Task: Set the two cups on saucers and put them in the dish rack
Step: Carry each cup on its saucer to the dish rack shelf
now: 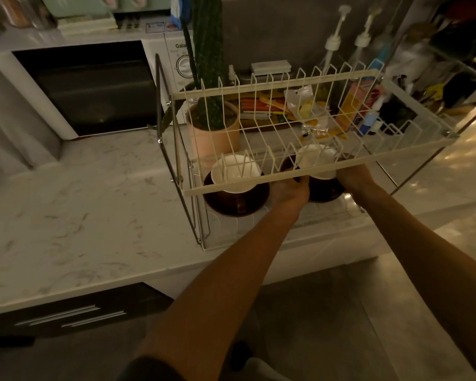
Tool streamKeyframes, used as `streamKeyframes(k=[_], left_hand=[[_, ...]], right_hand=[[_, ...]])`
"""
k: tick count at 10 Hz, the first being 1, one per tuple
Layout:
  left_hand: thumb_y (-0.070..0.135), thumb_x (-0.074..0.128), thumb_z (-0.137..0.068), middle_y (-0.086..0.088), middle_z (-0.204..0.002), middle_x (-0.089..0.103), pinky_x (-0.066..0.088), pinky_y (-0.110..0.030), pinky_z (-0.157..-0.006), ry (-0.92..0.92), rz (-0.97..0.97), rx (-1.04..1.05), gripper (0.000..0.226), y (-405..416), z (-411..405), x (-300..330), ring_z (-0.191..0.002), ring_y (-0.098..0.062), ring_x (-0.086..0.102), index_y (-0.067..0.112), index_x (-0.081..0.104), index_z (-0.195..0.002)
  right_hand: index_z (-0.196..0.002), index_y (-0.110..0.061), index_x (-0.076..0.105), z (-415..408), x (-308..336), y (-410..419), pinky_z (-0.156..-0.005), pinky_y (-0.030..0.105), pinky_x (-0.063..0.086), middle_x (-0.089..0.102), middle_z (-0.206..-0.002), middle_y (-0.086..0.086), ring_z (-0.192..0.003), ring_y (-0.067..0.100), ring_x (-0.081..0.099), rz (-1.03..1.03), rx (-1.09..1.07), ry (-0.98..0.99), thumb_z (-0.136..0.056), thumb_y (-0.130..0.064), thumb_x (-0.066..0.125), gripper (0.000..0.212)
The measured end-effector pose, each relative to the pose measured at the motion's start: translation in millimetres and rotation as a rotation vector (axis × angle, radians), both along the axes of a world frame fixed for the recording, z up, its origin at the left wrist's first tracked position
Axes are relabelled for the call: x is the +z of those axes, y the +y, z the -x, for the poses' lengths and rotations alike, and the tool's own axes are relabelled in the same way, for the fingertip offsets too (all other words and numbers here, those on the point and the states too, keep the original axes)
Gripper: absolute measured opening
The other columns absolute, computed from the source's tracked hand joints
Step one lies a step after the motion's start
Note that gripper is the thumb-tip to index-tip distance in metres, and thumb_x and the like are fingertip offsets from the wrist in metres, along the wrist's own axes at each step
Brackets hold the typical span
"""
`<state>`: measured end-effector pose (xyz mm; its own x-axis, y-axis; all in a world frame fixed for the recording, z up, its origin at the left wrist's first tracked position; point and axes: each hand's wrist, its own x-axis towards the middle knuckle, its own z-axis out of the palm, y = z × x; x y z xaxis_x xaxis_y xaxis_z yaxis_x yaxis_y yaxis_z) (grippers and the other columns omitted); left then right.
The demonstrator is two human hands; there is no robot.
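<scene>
A two-tier cream wire dish rack (259, 188) stands on the marble counter. On its lower tier a white cup (235, 171) sits on a dark brown saucer (231, 204) at the left. To the right, a second white cup (318, 160) rests on another dark saucer (324, 191). My left hand (290, 192) grips that saucer's left edge and my right hand (353, 178) grips its right edge, both reaching under the upper tier. The upper tier's wires partly hide both cups.
A white microwave (88, 86) stands at the back left. A potted cactus (212, 125) stands behind the rack, with packets, bottles and pump dispensers (333, 45) further back. Bare marble counter (80, 215) lies left of the rack; dark drawers (66, 317) are below.
</scene>
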<state>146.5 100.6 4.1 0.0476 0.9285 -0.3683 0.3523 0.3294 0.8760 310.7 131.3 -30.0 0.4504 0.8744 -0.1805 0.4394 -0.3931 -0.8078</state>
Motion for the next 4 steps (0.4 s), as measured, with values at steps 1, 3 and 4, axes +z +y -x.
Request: streamKeyframes(k=[1, 3, 4], left_hand=[[0.039, 0.047, -0.097, -0.017, -0.137, 0.053, 0.044, -0.044, -0.105, 0.006, -0.006, -0.059, 0.049, 1, 2, 1, -0.127, -0.035, 0.050, 0.008, 0.049, -0.134], [0.040, 0.044, -0.097, -0.013, -0.142, 0.049, 0.036, -0.042, -0.112, 0.085, -0.060, -0.206, 0.048, 3, 8, -3, -0.133, -0.033, 0.044, 0.014, 0.046, -0.138], [0.040, 0.044, -0.096, -0.014, -0.147, 0.043, 0.041, -0.045, -0.108, 0.120, -0.076, -0.267, 0.053, 2, 15, -4, -0.132, -0.034, 0.044, 0.016, 0.039, -0.143]], right_hand=[[-0.104, -0.023, 0.062, -2, -3, 3, -0.097, 0.053, 0.050, 0.064, -0.123, 0.020, -0.114, 0.039, 0.059, 0.000, 0.011, 0.004, -0.078, -0.044, 0.044, 0.038], [-0.117, -0.011, 0.062, 4, 5, -6, -0.100, 0.056, 0.047, 0.063, -0.126, 0.021, -0.117, 0.041, 0.057, -0.033, 0.026, -0.110, -0.087, -0.043, 0.042, 0.049], [-0.124, -0.003, 0.058, 11, 12, -15, -0.102, 0.053, 0.043, 0.059, -0.130, 0.026, -0.121, 0.045, 0.053, -0.021, -0.002, -0.207, -0.099, -0.035, 0.038, 0.045]])
